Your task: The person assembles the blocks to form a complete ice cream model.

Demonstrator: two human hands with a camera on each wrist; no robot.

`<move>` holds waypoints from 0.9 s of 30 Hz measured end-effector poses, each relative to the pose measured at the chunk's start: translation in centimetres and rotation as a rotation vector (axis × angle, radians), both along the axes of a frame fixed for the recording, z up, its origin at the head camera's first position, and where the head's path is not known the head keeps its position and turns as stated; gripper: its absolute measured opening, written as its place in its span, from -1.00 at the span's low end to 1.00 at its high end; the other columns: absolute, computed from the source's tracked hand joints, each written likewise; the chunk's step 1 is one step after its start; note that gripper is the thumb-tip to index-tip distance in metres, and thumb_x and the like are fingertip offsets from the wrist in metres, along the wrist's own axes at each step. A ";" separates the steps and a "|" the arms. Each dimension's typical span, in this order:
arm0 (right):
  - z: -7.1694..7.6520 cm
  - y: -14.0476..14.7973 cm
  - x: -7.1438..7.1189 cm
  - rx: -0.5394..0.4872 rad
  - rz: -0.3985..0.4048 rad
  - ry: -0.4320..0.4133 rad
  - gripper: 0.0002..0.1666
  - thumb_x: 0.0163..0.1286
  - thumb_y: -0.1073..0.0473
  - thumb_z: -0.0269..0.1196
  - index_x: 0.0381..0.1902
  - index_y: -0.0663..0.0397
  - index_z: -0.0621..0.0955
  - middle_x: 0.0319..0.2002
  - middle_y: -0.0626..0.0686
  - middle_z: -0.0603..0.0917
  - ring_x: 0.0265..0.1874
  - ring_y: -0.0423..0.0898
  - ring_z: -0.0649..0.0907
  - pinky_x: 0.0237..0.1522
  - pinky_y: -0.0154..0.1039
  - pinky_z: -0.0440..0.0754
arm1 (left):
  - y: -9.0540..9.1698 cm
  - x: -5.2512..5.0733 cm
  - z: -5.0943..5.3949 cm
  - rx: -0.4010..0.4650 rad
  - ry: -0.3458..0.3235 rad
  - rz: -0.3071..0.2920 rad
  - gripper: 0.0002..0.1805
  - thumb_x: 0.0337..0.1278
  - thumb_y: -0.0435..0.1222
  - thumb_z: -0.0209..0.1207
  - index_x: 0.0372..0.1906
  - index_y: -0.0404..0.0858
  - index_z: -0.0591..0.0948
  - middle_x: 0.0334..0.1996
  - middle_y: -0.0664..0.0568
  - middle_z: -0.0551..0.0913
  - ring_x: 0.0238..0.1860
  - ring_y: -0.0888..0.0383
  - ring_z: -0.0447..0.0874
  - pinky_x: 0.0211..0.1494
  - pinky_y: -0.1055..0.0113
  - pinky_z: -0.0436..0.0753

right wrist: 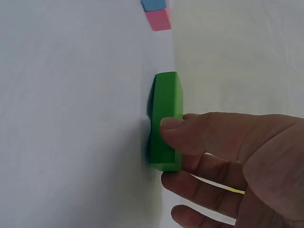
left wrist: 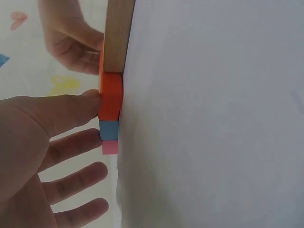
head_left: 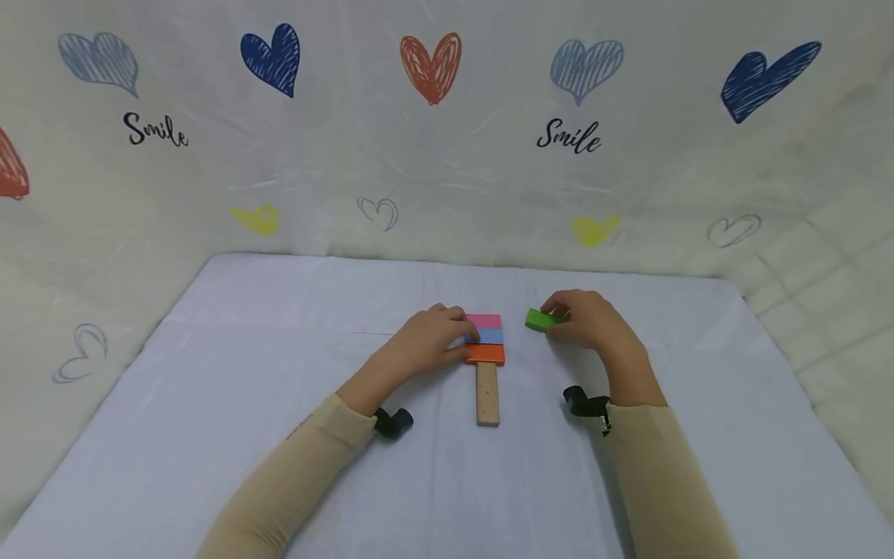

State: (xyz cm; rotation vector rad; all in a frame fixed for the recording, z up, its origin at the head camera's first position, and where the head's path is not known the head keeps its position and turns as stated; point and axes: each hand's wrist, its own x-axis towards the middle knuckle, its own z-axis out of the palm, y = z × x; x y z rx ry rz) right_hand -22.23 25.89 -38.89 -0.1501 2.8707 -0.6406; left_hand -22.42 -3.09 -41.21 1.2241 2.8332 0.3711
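An orange block (head_left: pixel 485 355), a light blue block (head_left: pixel 492 336) and a pink block (head_left: pixel 484 321) lie side by side, touching, on the white table. Below the orange one, a plain wooden block (head_left: pixel 487 396) points toward the near edge. At the left end of the coloured blocks is my left hand (head_left: pixel 431 340); its thumb (left wrist: pixel 71 110) touches the orange block and a fingertip rests by the blue one, other fingers extended. My right hand (head_left: pixel 590 317) pinches a green block (right wrist: pixel 165 102) between thumb and fingers, to the right of the row and apart from it. The green block appears just above the cloth.
White cloth covers the table (head_left: pixel 209 404). Behind it hangs a pale sheet (head_left: pixel 475 155) printed with hearts and the word "Smile". A black wrist camera (head_left: pixel 394 423) sits under the left wrist, another black wrist camera (head_left: pixel 583 402) by the right wrist.
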 end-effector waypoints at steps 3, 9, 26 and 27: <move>0.2 -0.4 -0.5 -0.014 -0.007 -0.013 -0.60 0.28 0.25 0.30 0.09 0.06 0.65 0.02 0.21 0.66 0.02 0.15 0.57 0.02 0.10 0.57 | 0.0 0.0 0.0 0.001 -0.005 0.000 -0.76 0.29 -0.12 0.27 0.02 0.06 0.72 0.06 0.12 0.62 0.06 0.06 0.54 0.01 0.21 0.61; -0.3 -1.1 -1.1 -0.048 -0.025 -0.018 -0.60 0.30 0.24 0.30 0.12 0.06 0.64 0.05 0.22 0.65 0.05 0.17 0.57 0.07 0.13 0.56 | 0.1 -0.1 -0.5 0.013 -0.007 -0.015 -0.78 0.29 -0.11 0.27 0.00 0.07 0.73 0.04 0.13 0.63 0.03 0.07 0.54 -0.04 0.23 0.60; -1.4 -3.2 -1.7 -0.110 -0.001 0.096 -0.68 0.31 0.23 0.34 0.02 0.07 0.66 -0.03 0.12 0.69 -0.05 0.10 0.59 0.03 0.06 0.57 | 0.0 -0.2 -0.4 -0.010 0.000 0.001 -0.78 0.30 -0.10 0.26 0.00 0.08 0.73 0.06 0.13 0.62 0.07 0.06 0.54 0.02 0.20 0.62; -1.4 -3.3 -1.7 -0.111 0.000 0.095 -0.69 0.31 0.23 0.34 0.02 0.07 0.66 -0.03 0.12 0.69 -0.05 0.10 0.59 0.02 0.05 0.57 | 0.0 -0.3 -0.4 -0.009 0.001 -0.001 -0.78 0.30 -0.10 0.26 0.00 0.07 0.73 0.06 0.13 0.62 0.07 0.06 0.54 0.02 0.19 0.62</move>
